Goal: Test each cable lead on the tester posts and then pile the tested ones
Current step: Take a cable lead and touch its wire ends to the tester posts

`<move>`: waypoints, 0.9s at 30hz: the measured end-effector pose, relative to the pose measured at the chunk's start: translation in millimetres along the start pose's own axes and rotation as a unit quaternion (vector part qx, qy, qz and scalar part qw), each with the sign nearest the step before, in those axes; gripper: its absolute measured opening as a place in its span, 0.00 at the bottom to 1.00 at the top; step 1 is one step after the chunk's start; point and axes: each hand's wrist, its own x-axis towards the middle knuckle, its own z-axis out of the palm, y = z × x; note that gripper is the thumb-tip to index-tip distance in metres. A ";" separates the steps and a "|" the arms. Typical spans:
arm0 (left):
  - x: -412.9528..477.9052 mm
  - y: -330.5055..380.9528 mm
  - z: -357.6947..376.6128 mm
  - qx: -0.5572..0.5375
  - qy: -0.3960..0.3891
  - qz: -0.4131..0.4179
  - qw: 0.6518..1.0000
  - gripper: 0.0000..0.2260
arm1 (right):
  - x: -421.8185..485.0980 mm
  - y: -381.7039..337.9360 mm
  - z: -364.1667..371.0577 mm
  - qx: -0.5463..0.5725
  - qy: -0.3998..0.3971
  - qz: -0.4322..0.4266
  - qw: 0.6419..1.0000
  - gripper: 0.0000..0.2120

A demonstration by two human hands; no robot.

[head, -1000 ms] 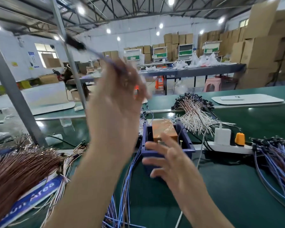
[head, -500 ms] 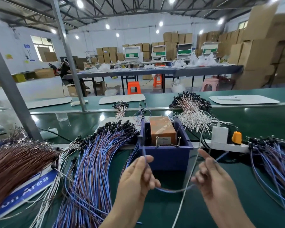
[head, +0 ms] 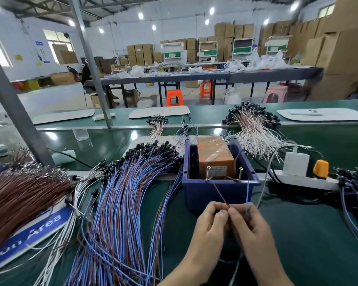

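Observation:
A dark blue bin (head: 219, 193) holds an orange-wrapped tester (head: 214, 156) with two brass posts, the left post (head: 208, 172) and the right post (head: 240, 172). Just in front of the bin, my left hand (head: 209, 230) and my right hand (head: 249, 230) sit side by side. Both pinch one cable. Its brown lead (head: 219, 193) runs up to the left post and its blue lead (head: 248, 195) rises to the right post. A big fan of blue and brown cables (head: 120, 203) with black ends lies left of the bin.
A brown wire bundle (head: 19, 195) lies at far left over a blue sign (head: 33, 234). White-wired cables (head: 254, 131) are heaped behind the bin. A white power strip (head: 304, 178) with a charger and orange plug sits right, more blue cables (head: 355, 193) beyond. A slanted steel post (head: 17, 108) stands left.
My left hand came down from a high toss to the left pile. Both hands then closed together on one cable and brought its two leads up to the posts.

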 end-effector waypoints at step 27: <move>-4.7 -2.4 -13.0 0.038 0.073 0.055 0.995 0.17 | 10.7 -4.7 -8.2 0.352 0.007 0.161 0.922 0.14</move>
